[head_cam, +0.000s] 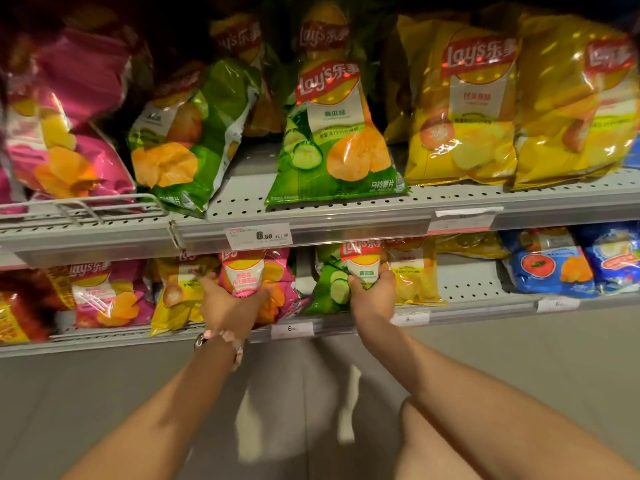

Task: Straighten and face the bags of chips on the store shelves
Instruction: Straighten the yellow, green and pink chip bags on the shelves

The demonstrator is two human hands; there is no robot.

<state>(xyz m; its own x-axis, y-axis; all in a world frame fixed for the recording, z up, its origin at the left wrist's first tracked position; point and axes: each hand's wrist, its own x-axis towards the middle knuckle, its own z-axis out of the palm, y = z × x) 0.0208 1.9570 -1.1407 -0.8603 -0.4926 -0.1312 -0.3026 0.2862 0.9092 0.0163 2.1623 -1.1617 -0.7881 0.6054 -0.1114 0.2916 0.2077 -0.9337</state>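
Observation:
On the lower shelf (485, 306), my left hand (227, 304) grips a pink chip bag (254, 271) around its middle. My right hand (374, 292) grips a green cucumber chip bag (332, 285) just to the right of it. Both bags stand near the shelf's front edge, their tops hidden behind the upper shelf's price rail. On the upper shelf (311, 206) a green cucumber bag (332, 140) stands upright facing out, while another green bag (187, 133) to its left leans sideways.
Large yellow bags (464, 105) fill the upper right and pink bags (65, 119) the upper left. The lower shelf also holds yellow bags (176, 296), a pink bag (107, 296) and blue bags (550, 265). A price tag (258, 236) hangs on the upper rail. Grey floor lies below.

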